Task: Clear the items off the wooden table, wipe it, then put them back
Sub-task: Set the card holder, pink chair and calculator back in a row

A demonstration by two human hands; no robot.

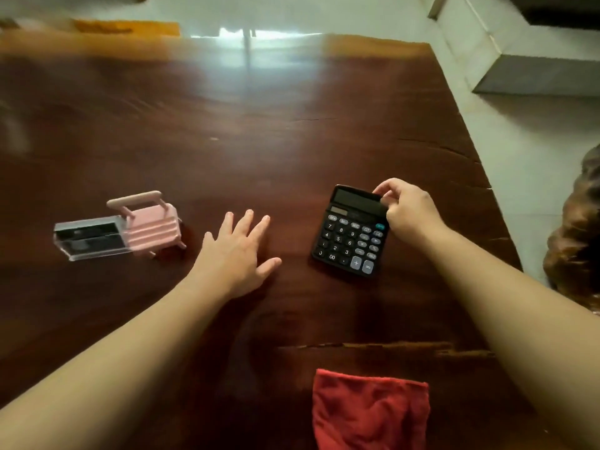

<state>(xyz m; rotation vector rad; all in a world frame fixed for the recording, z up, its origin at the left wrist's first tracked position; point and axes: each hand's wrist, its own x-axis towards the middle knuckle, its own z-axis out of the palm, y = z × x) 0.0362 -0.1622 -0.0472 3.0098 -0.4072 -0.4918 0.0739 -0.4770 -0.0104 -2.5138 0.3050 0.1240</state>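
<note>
A black calculator [352, 233] lies on the dark wooden table [227, 141], right of centre. My right hand [407, 211] grips its top right corner at the display. My left hand [238, 251] hovers flat over the table's middle, fingers spread, holding nothing. To the left sits a small pink suitcase-shaped box [152, 224] with a handle, and a clear plastic case with black contents [89, 238] rests against its left side. A red cloth [370, 412] lies folded at the near edge of the table.
The table's right edge [467, 134] runs diagonally, with pale tiled floor beyond it. A grey step or ledge [535, 74] stands at the upper right. A dark brown carved wooden object [578, 235] sits off the right edge. Something orange [126, 27] lies beyond the far edge.
</note>
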